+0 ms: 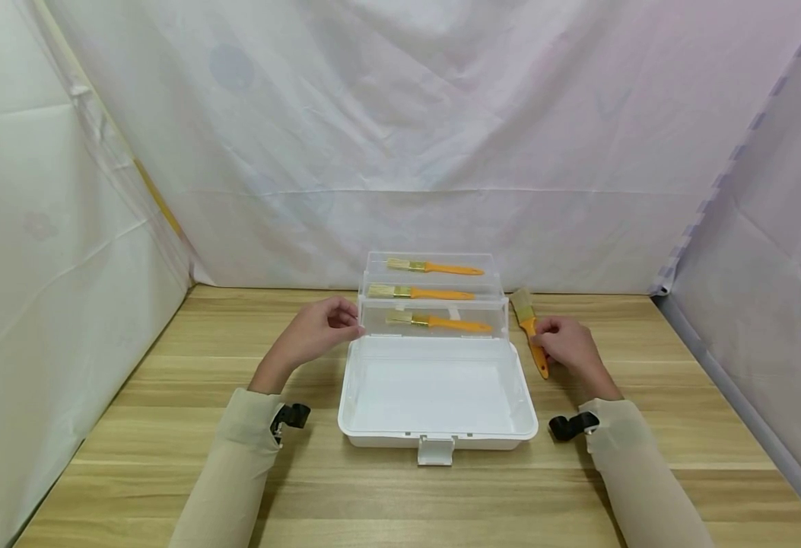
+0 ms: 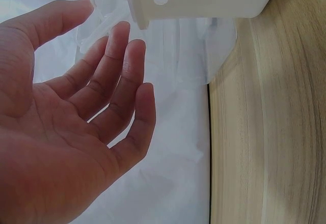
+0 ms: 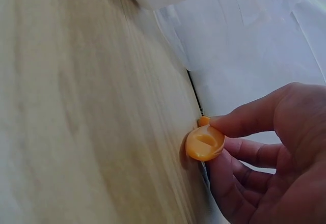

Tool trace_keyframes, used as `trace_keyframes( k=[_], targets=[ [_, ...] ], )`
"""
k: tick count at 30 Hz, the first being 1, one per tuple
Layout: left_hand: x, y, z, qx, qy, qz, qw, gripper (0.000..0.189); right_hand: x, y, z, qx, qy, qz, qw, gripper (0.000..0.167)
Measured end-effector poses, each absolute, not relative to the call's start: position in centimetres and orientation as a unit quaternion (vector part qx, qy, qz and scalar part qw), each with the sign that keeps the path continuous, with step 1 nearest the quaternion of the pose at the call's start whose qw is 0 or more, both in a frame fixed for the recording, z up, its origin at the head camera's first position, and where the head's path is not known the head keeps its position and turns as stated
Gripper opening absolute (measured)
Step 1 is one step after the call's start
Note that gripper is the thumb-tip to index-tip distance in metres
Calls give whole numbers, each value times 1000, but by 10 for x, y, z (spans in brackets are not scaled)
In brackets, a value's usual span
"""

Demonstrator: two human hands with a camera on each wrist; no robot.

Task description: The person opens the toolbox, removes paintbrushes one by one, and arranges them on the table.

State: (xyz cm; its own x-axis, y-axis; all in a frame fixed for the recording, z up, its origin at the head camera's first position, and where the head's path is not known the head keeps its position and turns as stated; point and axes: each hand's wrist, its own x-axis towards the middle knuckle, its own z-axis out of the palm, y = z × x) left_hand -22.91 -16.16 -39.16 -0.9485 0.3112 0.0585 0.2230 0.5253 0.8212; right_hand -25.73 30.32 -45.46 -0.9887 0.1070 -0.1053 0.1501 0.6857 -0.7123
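A white box (image 1: 437, 440) stands with its lid up and its clear trays (image 1: 434, 304) raised in steps behind it. On those trays lie three paintbrushes with orange handles: a back one (image 1: 453, 269), a middle one (image 1: 441, 294) and a front one (image 1: 458, 324). To the right of the box, my right hand (image 1: 567, 344) pinches the handle of another paintbrush (image 1: 535, 346), its bristles pointing away; the handle's end (image 3: 205, 145) shows close in the right wrist view. My left hand (image 1: 321, 331) is at the trays' left edge, fingers loosely bent, holding nothing; in the left wrist view its fingertips (image 2: 133, 48) are by the clear plastic.
A latch (image 1: 436, 450) hangs from the box's front. The wooden table (image 1: 290, 487) extends around the box. Pale cloth (image 1: 434, 137) hangs behind and on both sides. A black camera mount (image 1: 290, 417) is on the left wrist, another (image 1: 573, 426) on the right.
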Motion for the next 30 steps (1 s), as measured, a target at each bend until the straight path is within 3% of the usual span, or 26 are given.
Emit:
trace_keyframes(
  k=[30],
  targets=[
    [-228,-162,-391,151,872,464,49,32,-253,312,-448,73,920,-382,54,30]
  ],
)
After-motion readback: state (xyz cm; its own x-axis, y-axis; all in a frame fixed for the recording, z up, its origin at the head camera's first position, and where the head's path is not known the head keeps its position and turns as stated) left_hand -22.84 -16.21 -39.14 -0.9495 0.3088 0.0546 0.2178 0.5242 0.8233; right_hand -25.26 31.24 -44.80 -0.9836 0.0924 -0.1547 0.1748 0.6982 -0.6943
